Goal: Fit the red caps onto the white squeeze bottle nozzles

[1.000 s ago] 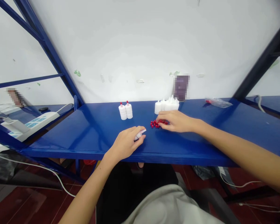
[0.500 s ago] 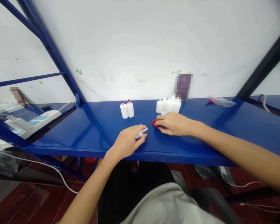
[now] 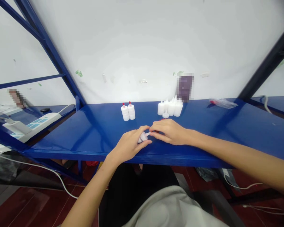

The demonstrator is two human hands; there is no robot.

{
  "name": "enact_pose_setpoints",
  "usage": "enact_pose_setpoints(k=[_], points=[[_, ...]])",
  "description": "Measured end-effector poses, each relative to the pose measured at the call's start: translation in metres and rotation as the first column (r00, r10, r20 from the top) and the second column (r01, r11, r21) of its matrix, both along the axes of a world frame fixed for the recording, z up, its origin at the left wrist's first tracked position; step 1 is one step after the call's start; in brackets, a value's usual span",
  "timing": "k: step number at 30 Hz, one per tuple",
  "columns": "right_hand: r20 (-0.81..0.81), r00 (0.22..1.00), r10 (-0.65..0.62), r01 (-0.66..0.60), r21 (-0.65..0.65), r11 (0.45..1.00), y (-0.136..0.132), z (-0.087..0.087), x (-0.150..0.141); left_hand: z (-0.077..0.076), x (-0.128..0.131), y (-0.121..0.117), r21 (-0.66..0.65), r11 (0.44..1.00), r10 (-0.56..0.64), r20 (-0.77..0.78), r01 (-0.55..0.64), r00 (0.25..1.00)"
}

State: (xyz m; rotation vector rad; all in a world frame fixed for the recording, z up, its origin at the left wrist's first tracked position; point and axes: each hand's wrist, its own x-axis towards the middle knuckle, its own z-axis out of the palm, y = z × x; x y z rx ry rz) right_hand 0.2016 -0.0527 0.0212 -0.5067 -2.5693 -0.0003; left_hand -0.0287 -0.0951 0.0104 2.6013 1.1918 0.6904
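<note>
A white squeeze bottle [image 3: 142,137] lies tilted in my left hand [image 3: 130,143], its pointed nozzle toward the right. My right hand [image 3: 169,131] is closed in a pinch at the nozzle tip; what its fingertips hold is hidden. Just behind that hand, a bit of the small red caps [image 3: 163,119] shows on the table. Two white bottles with red caps, one on the left [image 3: 125,113] and one beside it [image 3: 132,112], stand upright farther back. Several uncapped white bottles [image 3: 170,108] stand in a cluster behind my right hand, with a small white nozzle piece [image 3: 165,115] before them.
The blue table [image 3: 104,138] runs up to a white wall [image 3: 137,47]. On its right lies a clear plastic bag [image 3: 223,103] with something red inside. A white power strip [image 3: 38,124] is at the left, beyond the blue frame post [image 3: 52,53].
My right hand has moved left and toward me, from the red caps to the bottle's nozzle. My left hand still grips the bottle in about the same place.
</note>
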Motion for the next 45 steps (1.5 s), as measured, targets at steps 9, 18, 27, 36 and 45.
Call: enact_pose_setpoints(k=[9, 18, 27, 36, 45], points=[[-0.082, 0.776, -0.625, 0.63, 0.061, 0.774, 0.037, 0.022, 0.043, -0.001, 0.001, 0.0, 0.027, 0.994, 0.104, 0.016, -0.105, 0.994], [0.152, 0.606, -0.781, 0.777, 0.096, 0.622, 0.054, 0.019, 0.05, -0.006, 0.001, 0.005, 0.042, 0.995, 0.09, 0.036, -0.091, 0.995], [0.386, 0.568, -0.726, 0.768, 0.066, 0.636, 0.046, 0.034, 0.064, -0.005, 0.002, 0.005, 0.037, 0.997, 0.072, 0.031, -0.073, 0.997], [0.546, 0.467, -0.696, 0.781, 0.116, 0.614, 0.036, 0.04, 0.06, -0.006, 0.001, 0.005, 0.037, 0.996, 0.075, 0.025, -0.076, 0.997], [0.226, 0.549, -0.805, 0.808, 0.101, 0.58, 0.049, 0.026, 0.054, -0.005, 0.002, 0.005, 0.025, 0.997, 0.072, 0.018, -0.072, 0.997]])
